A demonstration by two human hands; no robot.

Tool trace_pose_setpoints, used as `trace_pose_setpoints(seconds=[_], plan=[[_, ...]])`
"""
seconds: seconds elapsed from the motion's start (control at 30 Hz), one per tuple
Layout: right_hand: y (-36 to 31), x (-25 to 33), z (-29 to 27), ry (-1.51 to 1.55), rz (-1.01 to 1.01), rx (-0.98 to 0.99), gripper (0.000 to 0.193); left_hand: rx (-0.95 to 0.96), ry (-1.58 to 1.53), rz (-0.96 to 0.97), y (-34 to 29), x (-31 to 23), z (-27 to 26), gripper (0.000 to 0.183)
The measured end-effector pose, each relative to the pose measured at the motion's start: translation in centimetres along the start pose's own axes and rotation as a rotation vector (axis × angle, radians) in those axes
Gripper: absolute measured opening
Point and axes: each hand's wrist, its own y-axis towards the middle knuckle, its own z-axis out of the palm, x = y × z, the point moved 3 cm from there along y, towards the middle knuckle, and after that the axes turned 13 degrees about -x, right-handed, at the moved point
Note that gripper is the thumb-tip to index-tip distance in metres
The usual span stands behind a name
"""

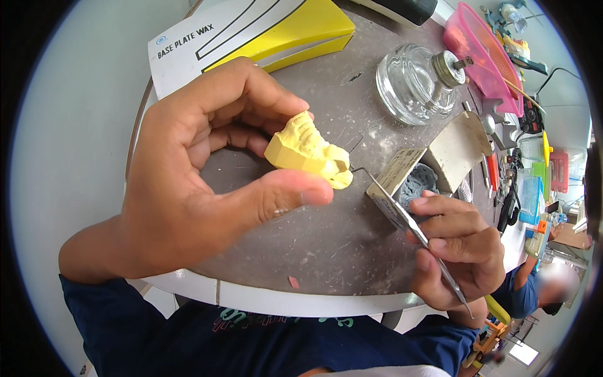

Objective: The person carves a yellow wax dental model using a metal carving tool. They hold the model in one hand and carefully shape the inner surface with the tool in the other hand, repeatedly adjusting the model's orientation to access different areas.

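A yellow dental plaster cast (304, 149) is pinched between the thumb and fingers of my left hand (207, 157), held above the grey-brown bench top. Its ridged side faces up and to the right. My right hand (458, 248) grips a thin double-ended metal dental probe (409, 223) like a pen. The bent tip of the probe is at the right end of the cast; whether it touches is hard to tell. Behind my right fingers, a small open cardboard box (397, 182) holds a grey lumpy material (419, 182), partly hidden by the hand.
A yellow and white carton (289, 31) lies at the back left. Toward the back right stand a glass spirit lamp (414, 85) and a pink plastic basket (483, 63). Tools lie along the right, where another person (524, 283) sits. A pinkish scrap (293, 282) lies near the front edge.
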Motion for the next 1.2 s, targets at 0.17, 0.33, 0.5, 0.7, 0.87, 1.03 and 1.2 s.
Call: trace_pose_setpoints(seconds=[0.17, 0.33, 0.5, 0.7, 0.87, 1.03, 1.2], plan=[[0.14, -0.24, 0.20, -0.030, 0.018, 0.022, 0.031, -0.018, 0.014, 0.015, 0.04, 0.24, -0.02, 0.068], [0.12, -0.16, 0.22, -0.048, 0.024, 0.023, 0.032, -0.021, 0.014, 0.035, 0.06, 0.16, 0.04, 0.067], [0.18, -0.18, 0.30, -0.070, 0.031, 0.034, 0.033, -0.008, 0.010, 0.039, 0.08, 0.14, 0.06, 0.065], [0.27, -0.04, 0.32, -0.087, 0.036, 0.042, 0.031, 0.002, -0.006, 0.033, 0.12, 0.01, 0.05, 0.065], [0.26, -0.17, 0.34, -0.062, 0.048, 0.024, 0.031, 0.006, 0.007, 0.043, 0.11, -0.05, 0.00, 0.066], [0.25, -0.09, 0.31, -0.061, 0.039, 0.030, 0.029, 0.014, 0.000, 0.040, 0.10, -0.09, 0.02, 0.067], [0.26, -0.14, 0.30, -0.044, 0.064, 0.020, 0.029, 0.017, -0.002, 0.039, 0.11, -0.07, 0.00, 0.065]])
